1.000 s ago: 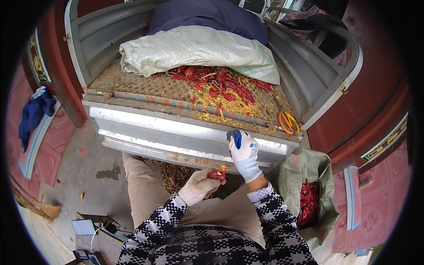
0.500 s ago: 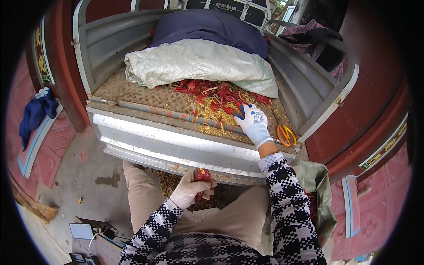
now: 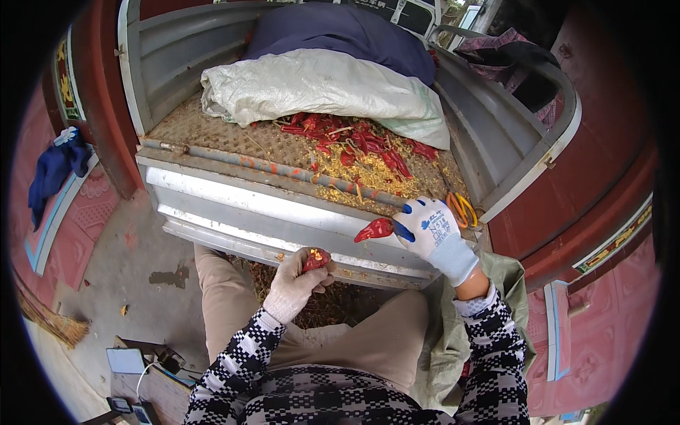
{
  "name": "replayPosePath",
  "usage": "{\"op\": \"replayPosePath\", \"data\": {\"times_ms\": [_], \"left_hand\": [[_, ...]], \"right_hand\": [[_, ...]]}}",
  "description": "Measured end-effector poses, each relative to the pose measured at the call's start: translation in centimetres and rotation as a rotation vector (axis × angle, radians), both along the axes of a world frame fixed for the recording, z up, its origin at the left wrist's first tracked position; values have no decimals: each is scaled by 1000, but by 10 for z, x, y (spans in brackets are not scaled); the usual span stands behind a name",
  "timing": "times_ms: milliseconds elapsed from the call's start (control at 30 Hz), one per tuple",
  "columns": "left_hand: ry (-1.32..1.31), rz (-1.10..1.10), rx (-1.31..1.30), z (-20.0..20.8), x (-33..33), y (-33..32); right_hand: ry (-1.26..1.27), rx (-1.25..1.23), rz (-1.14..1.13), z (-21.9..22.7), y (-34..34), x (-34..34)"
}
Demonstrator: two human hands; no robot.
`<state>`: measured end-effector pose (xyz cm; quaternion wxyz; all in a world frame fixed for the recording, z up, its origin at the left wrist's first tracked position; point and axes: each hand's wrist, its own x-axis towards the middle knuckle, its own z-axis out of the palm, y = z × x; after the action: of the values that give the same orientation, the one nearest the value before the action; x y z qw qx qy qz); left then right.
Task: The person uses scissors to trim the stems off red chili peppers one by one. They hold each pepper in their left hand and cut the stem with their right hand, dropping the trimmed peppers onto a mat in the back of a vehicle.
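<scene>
In a white knit glove, my left hand (image 3: 296, 280) is closed round a dark red dried chili pepper (image 3: 316, 260), whose broken end shows yellow seeds. My right hand (image 3: 429, 230), in a white glove with blue fingertips, pinches another red chili pepper (image 3: 374, 230) by one end, just in front of the truck bed's edge. Beyond it, red chili peppers (image 3: 365, 139) and loose yellow seeds (image 3: 354, 173) lie scattered on the rusty bed (image 3: 205, 134). A white woven sack (image 3: 319, 92) partly covers the pile.
Orange-handled scissors (image 3: 462, 209) lie at the bed's right corner. A dark blue cloth (image 3: 340, 35) covers a heap behind the sack. Beside my right leg hangs a green sack (image 3: 496, 280). A phone (image 3: 126, 360) rests on a small stand at lower left, near a broom (image 3: 57, 319).
My right hand has drawn back from the pile toward me, now with a chili pepper in its fingers. My left hand has risen slightly, still holding its pepper.
</scene>
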<state>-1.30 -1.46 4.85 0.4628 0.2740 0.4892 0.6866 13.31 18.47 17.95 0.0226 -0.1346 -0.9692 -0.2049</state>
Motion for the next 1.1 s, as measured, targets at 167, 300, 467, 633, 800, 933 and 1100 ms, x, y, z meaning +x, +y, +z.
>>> {"op": "replayPosePath", "data": {"times_ms": [167,300,467,633,800,933,1100], "left_hand": [[433,7,29,2,3,0],[147,-105,100,-9,3,3],[-123,-171,116,-5,6,-1],[-510,-284,160,-14,4,3],[-415,-300,69,-7,6,-1],[-409,-271,23,-6,13,2],[-450,-260,-12,-10,18,3]], "right_hand": [[28,-177,220,-29,-38,-6],[221,-381,251,-52,-46,-15],[421,-770,200,-67,-54,-14],[654,-1541,30,-88,-58,-11],[475,-1099,328,-96,-44,-12],[494,-350,531,-89,-58,-14],[582,-587,339,-100,-64,-13]]}}
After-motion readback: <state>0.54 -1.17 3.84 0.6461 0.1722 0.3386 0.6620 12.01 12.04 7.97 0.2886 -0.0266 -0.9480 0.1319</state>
